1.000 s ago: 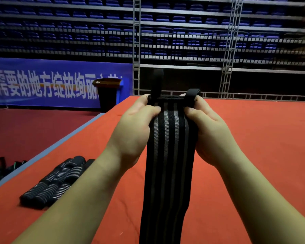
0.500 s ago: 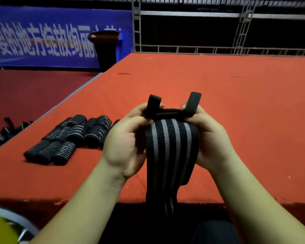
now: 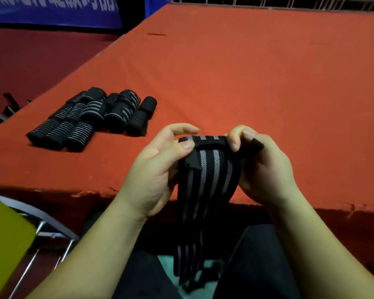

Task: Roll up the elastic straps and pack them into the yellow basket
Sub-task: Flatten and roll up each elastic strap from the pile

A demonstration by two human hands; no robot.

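Left hand (image 3: 153,171) and right hand (image 3: 266,169) pinch the striped strap's (image 3: 207,180) folded top

Red-covered table (image 3: 257,78), front cloth edge frayed; only load is a cluster of rolled black straps with grey stripes (image 3: 91,119) lying side by side, touching, well to the left of and beyond the gripping hands.

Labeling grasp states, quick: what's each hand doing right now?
Left hand: pinches the top of the striped strap.
Right hand: grips the same strap's top end.
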